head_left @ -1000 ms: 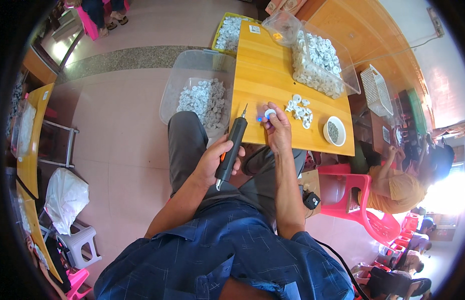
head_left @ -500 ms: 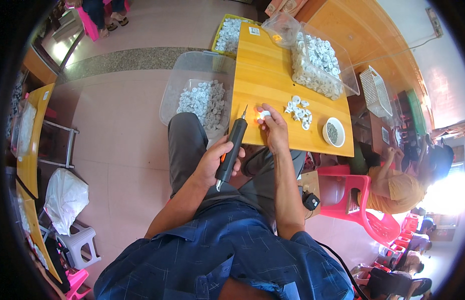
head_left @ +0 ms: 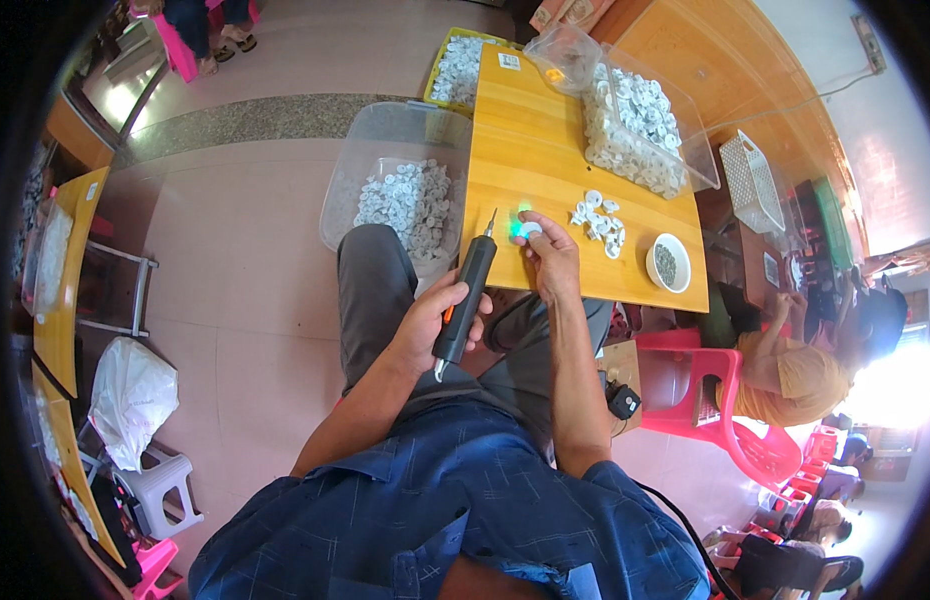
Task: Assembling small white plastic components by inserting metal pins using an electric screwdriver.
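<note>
My left hand (head_left: 437, 322) is wrapped round a black electric screwdriver (head_left: 468, 296), its thin metal bit pointing up and away over the table's near left corner. Between the fingertips of my right hand (head_left: 552, 255) is a small round white light (head_left: 530, 230), glowing green on its left side. The bit and the light are a short gap apart. Just right of that hand, a loose group of small white round parts (head_left: 599, 222) lies on the yellow wooden table (head_left: 540, 130). A white bowl (head_left: 682, 277) of small greyish pieces, too small to name, stands at the table's right edge.
A clear bin (head_left: 685, 150) heaped with white parts stands on the far right of the table. Left of the table are another clear tub (head_left: 350, 150) and a yellow crate (head_left: 448, 50), both holding white parts. A pink chair (head_left: 720, 385) and a seated person (head_left: 795, 375) are at right.
The glow from the light in my right hand has turned from orange to green. Both hands have stayed nearly still, with the screwdriver still in the left.
</note>
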Action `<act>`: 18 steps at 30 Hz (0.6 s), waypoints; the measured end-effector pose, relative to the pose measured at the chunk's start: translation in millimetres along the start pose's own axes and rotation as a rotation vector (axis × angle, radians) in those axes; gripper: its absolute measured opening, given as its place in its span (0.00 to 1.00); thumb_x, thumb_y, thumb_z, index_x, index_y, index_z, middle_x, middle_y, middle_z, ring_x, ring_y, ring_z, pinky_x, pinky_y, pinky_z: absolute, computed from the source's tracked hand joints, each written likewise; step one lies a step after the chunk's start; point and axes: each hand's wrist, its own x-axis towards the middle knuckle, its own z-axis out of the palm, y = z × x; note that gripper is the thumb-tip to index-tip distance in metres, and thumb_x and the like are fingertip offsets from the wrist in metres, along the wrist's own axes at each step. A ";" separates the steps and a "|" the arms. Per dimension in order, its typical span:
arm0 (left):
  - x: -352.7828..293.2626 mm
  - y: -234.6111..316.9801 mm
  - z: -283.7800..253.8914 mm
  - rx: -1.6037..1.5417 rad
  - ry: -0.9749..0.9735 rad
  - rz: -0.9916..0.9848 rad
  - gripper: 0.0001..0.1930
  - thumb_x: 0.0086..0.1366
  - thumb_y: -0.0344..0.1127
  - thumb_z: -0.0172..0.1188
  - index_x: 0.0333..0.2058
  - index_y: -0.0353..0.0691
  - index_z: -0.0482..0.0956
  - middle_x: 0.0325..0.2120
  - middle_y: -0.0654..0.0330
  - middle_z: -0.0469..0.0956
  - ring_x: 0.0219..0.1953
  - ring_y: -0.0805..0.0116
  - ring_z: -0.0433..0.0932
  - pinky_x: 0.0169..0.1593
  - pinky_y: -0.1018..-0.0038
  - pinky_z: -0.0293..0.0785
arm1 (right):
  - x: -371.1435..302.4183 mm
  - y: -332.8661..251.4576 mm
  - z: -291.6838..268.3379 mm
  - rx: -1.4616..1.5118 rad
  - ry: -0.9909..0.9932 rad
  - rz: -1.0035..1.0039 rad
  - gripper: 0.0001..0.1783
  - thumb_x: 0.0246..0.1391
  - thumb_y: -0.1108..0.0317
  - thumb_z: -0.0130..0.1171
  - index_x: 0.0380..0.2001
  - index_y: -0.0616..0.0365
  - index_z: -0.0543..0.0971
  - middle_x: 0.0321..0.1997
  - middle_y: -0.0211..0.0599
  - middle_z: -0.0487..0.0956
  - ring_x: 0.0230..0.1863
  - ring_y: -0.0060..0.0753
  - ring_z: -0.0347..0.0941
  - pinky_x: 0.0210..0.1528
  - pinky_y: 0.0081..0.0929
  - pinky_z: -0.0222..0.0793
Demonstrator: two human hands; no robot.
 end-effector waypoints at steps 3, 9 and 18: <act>1.0 -0.1 0.3 0.002 -0.011 -0.001 0.20 0.72 0.40 0.45 0.60 0.42 0.63 0.35 0.58 0.78 0.24 0.71 0.78 0.23 0.77 0.77 | 2.1 1.6 -3.8 -0.012 -0.031 0.007 0.18 0.61 0.82 0.51 0.53 0.66 0.76 0.49 0.40 0.81 0.34 0.22 0.77 0.30 0.13 0.67; 0.5 0.9 0.5 -0.008 0.002 0.007 0.20 0.72 0.40 0.45 0.60 0.42 0.63 0.35 0.58 0.78 0.24 0.71 0.78 0.23 0.77 0.77 | 0.4 3.3 4.7 0.053 0.029 -0.046 0.18 0.62 0.79 0.51 0.55 0.67 0.74 0.45 0.42 0.82 0.31 0.23 0.76 0.32 0.15 0.71; 0.4 1.4 -0.1 -0.007 -0.009 0.003 0.21 0.72 0.40 0.46 0.60 0.42 0.62 0.35 0.58 0.77 0.23 0.71 0.78 0.23 0.77 0.77 | -0.9 2.7 -0.5 0.039 0.021 -0.035 0.13 0.69 0.67 0.48 0.48 0.63 0.77 0.41 0.39 0.83 0.28 0.18 0.74 0.31 0.15 0.73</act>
